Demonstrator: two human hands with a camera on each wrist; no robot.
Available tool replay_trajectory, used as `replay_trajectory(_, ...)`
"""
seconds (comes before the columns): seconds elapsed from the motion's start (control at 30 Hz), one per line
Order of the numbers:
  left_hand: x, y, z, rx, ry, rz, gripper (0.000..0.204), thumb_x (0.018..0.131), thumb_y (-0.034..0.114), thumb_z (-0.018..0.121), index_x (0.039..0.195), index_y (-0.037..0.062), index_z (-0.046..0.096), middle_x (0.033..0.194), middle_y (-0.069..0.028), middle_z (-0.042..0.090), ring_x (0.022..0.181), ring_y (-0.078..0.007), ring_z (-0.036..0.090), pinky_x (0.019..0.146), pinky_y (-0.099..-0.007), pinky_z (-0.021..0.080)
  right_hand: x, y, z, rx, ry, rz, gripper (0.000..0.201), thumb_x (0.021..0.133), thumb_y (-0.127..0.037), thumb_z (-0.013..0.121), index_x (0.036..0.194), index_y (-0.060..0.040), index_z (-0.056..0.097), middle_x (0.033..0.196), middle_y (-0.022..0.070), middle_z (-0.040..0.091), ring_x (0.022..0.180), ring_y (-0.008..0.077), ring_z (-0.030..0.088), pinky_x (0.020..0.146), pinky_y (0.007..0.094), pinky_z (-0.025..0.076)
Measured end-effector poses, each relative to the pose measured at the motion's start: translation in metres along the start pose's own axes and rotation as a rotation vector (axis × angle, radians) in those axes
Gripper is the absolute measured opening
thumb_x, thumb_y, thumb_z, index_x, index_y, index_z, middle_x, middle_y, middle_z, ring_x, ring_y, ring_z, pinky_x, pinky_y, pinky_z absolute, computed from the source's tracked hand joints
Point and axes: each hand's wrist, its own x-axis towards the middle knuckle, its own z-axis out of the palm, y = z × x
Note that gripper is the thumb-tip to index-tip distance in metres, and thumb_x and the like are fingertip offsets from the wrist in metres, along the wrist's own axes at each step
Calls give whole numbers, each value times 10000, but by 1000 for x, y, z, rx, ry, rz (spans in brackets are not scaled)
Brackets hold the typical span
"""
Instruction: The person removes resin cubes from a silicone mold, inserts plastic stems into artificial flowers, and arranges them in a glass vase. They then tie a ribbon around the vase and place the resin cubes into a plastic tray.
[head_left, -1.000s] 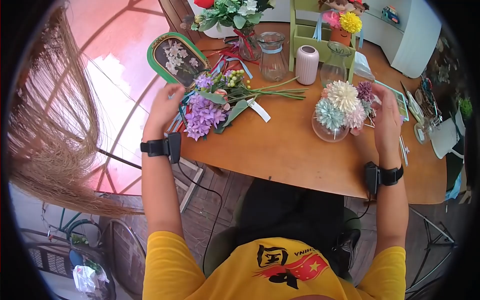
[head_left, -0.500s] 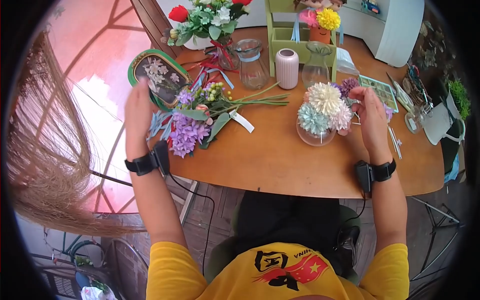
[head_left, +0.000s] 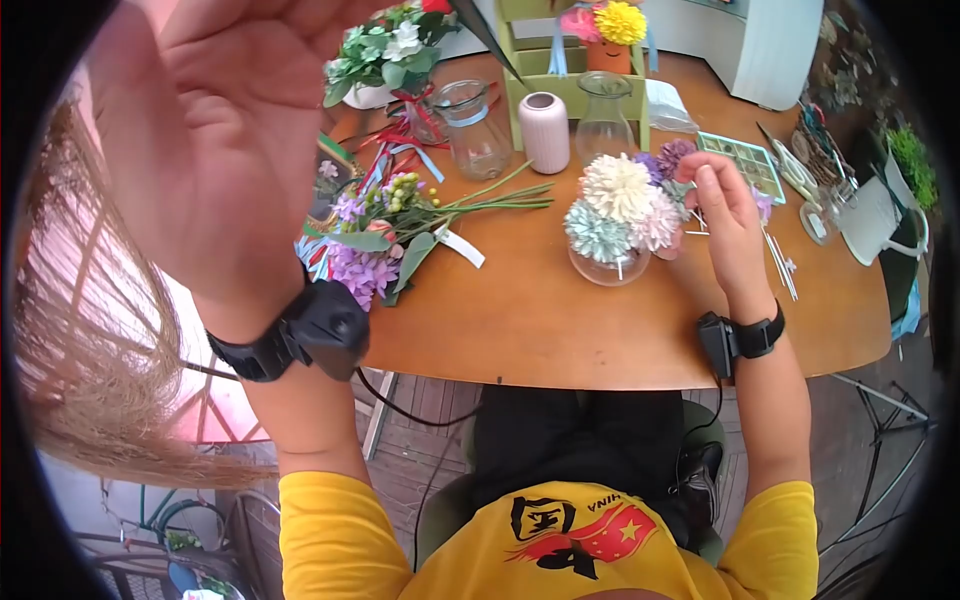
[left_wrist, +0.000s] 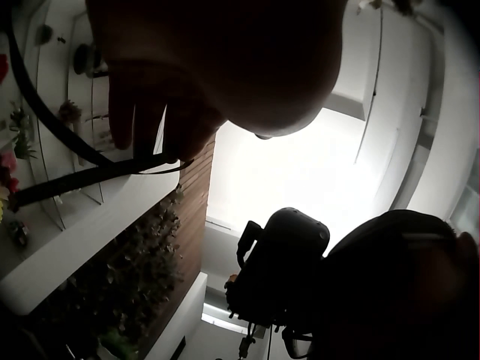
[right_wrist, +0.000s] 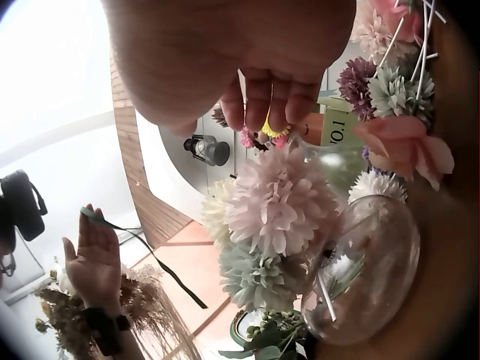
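Green ribbon [head_left: 487, 38], dark and narrow, slants down the top of the head view, right of my raised left hand [head_left: 225, 150], its palm filling the upper left. My right hand [head_left: 728, 205], fingers loosely bent and grasping nothing I can see, is just beside the cream, blue and pink flowers [head_left: 617, 188] in a round glass bowl [head_left: 608, 272] on the wooden table [head_left: 520, 320]. A purple bouquet [head_left: 358, 275] lies further left.

In the left wrist view, my left fingers show dark, the ribbon at their tips.

In the right wrist view, my left hand is unclenched, fingers straight, the ribbon trailing from the fingertips; my right fingers hang relaxed near the flowers.
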Motion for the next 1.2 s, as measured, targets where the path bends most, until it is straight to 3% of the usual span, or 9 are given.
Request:
replay_trajectory(0.13, -2, -13, 38, -88, -69, -113, 601, 1054, 422, 424, 1476, 1, 498, 1282, -119, 597, 1070, -186, 608, 899, -317, 478, -4, -12, 6, 85, -80, -69, 448, 1071, -342, 560, 1376, -15, 539, 1306, 95, 629, 1064, 137, 544, 864, 289, 443)
replay_trajectory(0.27, -2, -24, 74, -56, -117, -254, 534, 1042, 335, 466, 1449, -6, 518, 1194, -96, 618, 992, -159, 609, 838, -293, 482, 4, 2, 1, 281, -181, -214, 605, 1087, -487, 442, 1420, 14, 506, 1377, 147, 619, 735, 71, 573, 573, 230, 494)
replay_trajectory(0.43, 3, -26, 113, 104, -171, -420, 458, 1026, 227, 518, 1415, -14, 542, 1083, -67, 644, 893, -125, 610, 761, -264, 487, 10, -4, -16, 854, -584, -40, 970, 1011, -768, 195, 1499, 34, 440, 1479, 245, 547, 1256, 296, 560, 1024, 421, 460)
replay_trajectory(0.6, 13, -31, 134, 324, -222, -558, 396, 1011, 118, 571, 1381, -23, 566, 973, -38, 670, 794, -91, 610, 685, -234, 492, 9, -1, -22, 1177, -879, 34, 1034, 978, -810, 197, 1536, 42, 373, 1358, 274, 626, 1187, 400, 658, 895, 400, 584)
replay_trajectory(0.73, 6, -63, 103, 479, -355, -585, 392, 1009, 86, 597, 1383, -27, 567, 916, -27, 675, 762, -65, 608, 652, -212, 490, 10, 0, -27, 1219, -688, 177, 786, 1086, -614, 264, 1509, 33, 407, 1240, 188, 696, 968, 318, 722, 770, 378, 592)
replay_trajectory(0.9, -15, -113, 65, 536, -392, -645, 317, 1042, 212, 601, 1253, -22, 631, 856, -8, 652, 709, -60, 576, 609, -230, 441, 12, -4, -26, 817, -415, 337, 363, 1102, -295, 515, 1356, -36, 536, 898, 6, 611, 640, 53, 517, 596, 285, 541)
replay_trajectory(1.0, -33, -128, 53, 668, -513, -788, 618, 1053, 451, 567, 1471, -2, 523, 1217, -83, 678, 976, -119, 646, 817, -284, 522, 11, -5, -17, 702, -181, 357, 347, 1080, -248, 560, 1348, -29, 532, 940, 20, 626, 646, 58, 525, 589, 291, 536)
replay_trajectory(1.03, -50, -138, 52, 564, -431, -722, 512, 993, 272, 684, 1411, -2, 573, 948, 21, 660, 767, -35, 563, 644, -223, 467, 11, -4, -18, 667, -167, 344, 334, 1074, -230, 568, 1337, -27, 532, 952, 23, 628, 650, 59, 527, 606, 286, 532)
replay_trajectory(1.2, -75, -150, 48, 487, -485, -908, 465, 1008, 279, 659, 1396, 28, 597, 856, 35, 615, 743, -37, 535, 615, -206, 421, 22, 16, -30, 466, -179, 389, 244, 1060, -169, 574, 1252, -19, 554, 1002, 37, 639, 694, 70, 568, 690, 252, 512)
